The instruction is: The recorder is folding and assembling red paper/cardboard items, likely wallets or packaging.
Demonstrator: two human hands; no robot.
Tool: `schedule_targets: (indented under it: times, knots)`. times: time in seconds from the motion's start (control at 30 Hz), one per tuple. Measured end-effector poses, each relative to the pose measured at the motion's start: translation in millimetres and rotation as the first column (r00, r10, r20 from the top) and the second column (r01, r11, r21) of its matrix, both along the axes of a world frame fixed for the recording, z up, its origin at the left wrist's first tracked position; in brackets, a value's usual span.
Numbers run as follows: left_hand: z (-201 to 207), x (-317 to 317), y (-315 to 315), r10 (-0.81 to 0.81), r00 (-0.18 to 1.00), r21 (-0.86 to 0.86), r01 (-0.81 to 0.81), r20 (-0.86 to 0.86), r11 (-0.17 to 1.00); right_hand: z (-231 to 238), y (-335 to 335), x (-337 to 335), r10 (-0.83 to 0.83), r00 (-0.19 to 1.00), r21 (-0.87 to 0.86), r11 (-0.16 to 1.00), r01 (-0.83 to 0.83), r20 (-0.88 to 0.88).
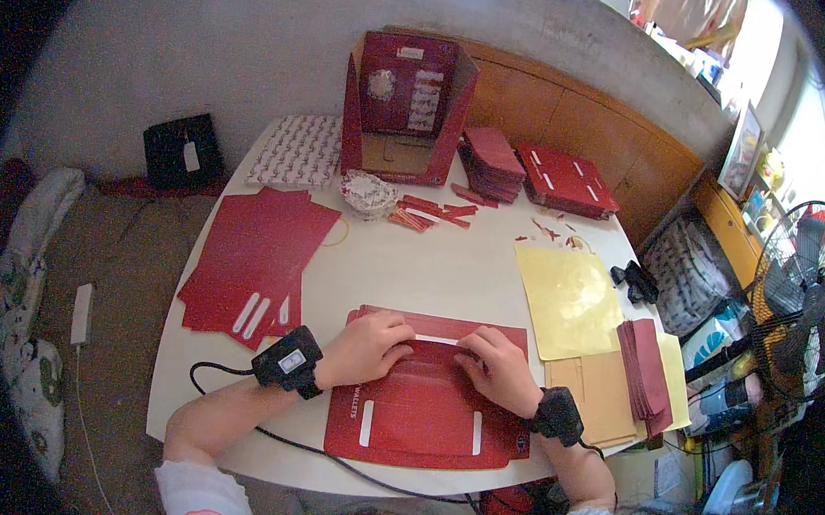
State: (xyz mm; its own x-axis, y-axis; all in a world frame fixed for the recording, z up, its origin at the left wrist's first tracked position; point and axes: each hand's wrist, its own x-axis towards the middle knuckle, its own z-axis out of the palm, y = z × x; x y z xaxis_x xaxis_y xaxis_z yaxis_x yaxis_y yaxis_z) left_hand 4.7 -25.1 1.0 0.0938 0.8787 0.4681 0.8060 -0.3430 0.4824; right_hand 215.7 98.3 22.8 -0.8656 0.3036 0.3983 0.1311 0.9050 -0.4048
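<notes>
Left hand [368,348] and right hand [500,369], fingers curled (grip unclear) on the flat red cardboard sheet [422,431], should press its narrow white strip [437,340] evenly.

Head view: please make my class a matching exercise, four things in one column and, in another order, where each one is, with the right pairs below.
1. Left hand
2. Fan
3. Box
4. Yellow sheet

A. standing at the far side of the table
B. lying flat, beyond and right of the right hand
C. on the nearest red sheet
D. past the table's right edge

Pairs: 1-C; 2-D; 3-A; 4-B
</notes>
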Motion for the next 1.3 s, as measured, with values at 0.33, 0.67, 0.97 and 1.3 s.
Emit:
schedule_targets:
  times: [0.33, 0.67, 0.97, 1.3]
  knots:
    - [-1.3, -8.7, 3.6, -0.051, 0.998, -0.03, 0.05, -0.03, 0.998, -7.4, 1.9, -2.9, -0.01, 1.0, 0.068, 0.998, 0.01, 0.01]
    - [-1.2, -12.9, -3.0, -0.148, 0.988, -0.093, 0.144, -0.036, 0.985, -11.2, 3.3, -2.1, 0.031, 0.999, 0.07, 0.997, -0.028, -0.041]
    - [-3.3, -10.8, -3.2, -0.096, 0.992, -0.019, 0.095, -0.077, 0.995, -8.5, 2.9, -3.1, 0.044, 0.997, 0.083, 0.996, -0.039, -0.062]
    - [-3.8, -11.0, -2.3, -0.077, 0.991, -0.001, 0.077, -0.109, 0.997, -11.5, 3.0, -4.8, 0.045, 0.998, 0.083, 0.996, -0.042, -0.036]
